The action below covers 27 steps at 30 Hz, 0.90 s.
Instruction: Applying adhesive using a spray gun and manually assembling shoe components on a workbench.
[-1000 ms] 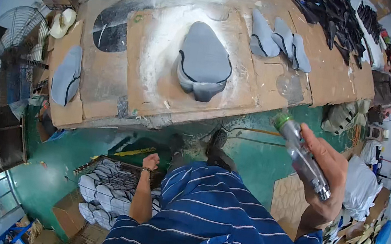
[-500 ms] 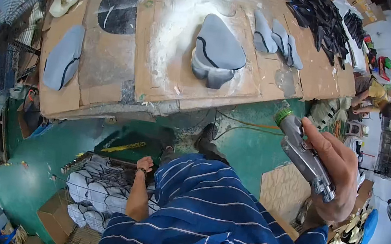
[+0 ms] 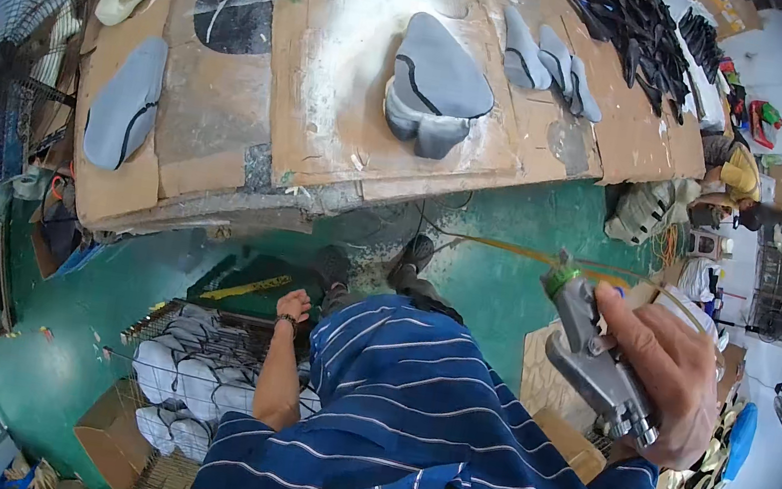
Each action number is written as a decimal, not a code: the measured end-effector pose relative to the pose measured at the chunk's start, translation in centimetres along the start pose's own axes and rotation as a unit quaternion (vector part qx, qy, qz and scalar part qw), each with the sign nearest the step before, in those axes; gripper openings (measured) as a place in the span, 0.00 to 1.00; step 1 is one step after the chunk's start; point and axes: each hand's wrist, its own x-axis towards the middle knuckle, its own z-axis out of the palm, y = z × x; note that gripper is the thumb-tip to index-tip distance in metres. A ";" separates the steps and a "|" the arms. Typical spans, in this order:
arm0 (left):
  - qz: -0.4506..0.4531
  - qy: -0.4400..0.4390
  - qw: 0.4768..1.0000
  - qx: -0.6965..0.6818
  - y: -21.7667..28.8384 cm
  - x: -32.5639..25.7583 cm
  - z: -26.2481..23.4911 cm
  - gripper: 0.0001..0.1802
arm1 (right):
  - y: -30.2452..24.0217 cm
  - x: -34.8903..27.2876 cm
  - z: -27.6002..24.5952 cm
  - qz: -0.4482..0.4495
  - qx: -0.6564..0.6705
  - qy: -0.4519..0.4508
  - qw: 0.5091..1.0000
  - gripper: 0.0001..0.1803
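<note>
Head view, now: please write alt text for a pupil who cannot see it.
A person's right hand holds a metal spray gun near a cardboard-covered table. On the table, a grey saddle-shaped piece sits amid white residue, with smaller grey pieces to its right. The left hand is near a wire rack.

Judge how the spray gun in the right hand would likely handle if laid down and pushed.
The spray gun looks stiff and probably heavy for its size, given its metallic body. Its uneven, hooked outline would likely resist rolling, though its smooth sheen suggests it might slide.
</note>
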 end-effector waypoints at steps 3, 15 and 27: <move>0.021 -0.005 1.000 0.019 1.2 0.7 1.1 0.14 | 0.3 -1.2 0.6 0.035 0.001 0.031 0.999 0.38; 0.510 0.035 0.859 -0.001 24.6 -8.9 12.5 0.16 | 10.4 -7.2 2.1 0.128 0.110 0.099 0.981 0.37; 0.697 0.162 0.616 0.330 43.8 -19.2 24.7 0.20 | 23.3 -11.5 3.5 0.087 0.237 0.122 0.960 0.38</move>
